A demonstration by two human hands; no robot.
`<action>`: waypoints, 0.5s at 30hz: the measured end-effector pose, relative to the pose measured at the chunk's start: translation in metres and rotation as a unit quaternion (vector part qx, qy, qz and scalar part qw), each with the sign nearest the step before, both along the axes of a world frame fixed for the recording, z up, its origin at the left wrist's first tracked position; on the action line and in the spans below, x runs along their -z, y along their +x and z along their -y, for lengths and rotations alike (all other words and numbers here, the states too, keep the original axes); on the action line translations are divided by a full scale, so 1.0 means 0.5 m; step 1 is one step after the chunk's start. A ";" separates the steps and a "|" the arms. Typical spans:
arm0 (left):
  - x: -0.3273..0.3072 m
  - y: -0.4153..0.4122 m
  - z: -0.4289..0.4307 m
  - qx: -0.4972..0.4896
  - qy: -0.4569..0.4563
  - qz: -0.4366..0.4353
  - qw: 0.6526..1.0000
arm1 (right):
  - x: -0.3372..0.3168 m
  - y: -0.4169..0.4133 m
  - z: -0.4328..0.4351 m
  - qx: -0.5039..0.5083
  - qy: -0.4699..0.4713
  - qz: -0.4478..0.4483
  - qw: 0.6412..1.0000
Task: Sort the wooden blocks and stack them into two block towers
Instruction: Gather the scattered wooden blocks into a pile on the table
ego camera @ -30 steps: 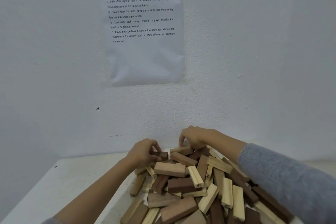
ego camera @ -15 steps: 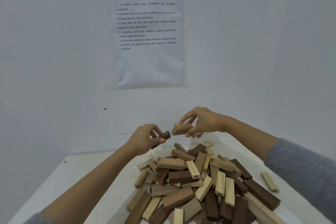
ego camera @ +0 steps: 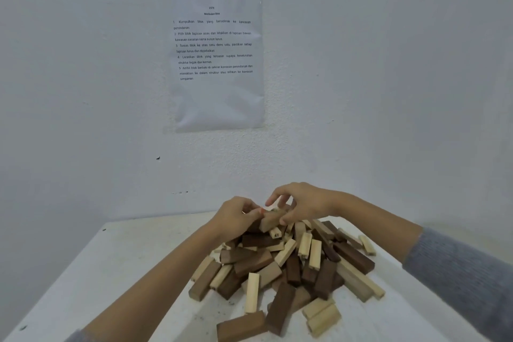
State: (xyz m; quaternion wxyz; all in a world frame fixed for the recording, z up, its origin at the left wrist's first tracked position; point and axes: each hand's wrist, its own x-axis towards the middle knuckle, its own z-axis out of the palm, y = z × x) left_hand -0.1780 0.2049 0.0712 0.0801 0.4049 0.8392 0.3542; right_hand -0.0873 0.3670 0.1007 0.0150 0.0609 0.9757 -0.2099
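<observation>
A loose heap of light and dark rectangular wooden blocks is spread over the white counter, which is set against a pale wall. Both hands are brought together above the far side of the heap. A mid-brown wooden block is pinched at its left end by the curled fingers of the left hand, and its right part is covered by the right hand, whose thumb is pressed to its near face while the other fingers are spread loosely above it. This block is held just over the heap's top. A printed paper sheet is fixed to the wall.
</observation>
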 end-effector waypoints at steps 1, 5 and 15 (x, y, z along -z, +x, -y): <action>0.003 0.008 0.007 0.000 0.010 -0.008 1.000 | 0.004 0.010 0.004 0.006 -0.014 -0.002 1.000; 0.034 0.018 0.066 -0.029 0.108 0.008 0.994 | 0.026 0.062 0.020 0.030 -0.035 -0.044 0.998; 0.130 -0.039 0.235 0.175 -0.227 0.030 0.958 | 0.187 0.200 0.227 0.082 0.059 -0.088 0.991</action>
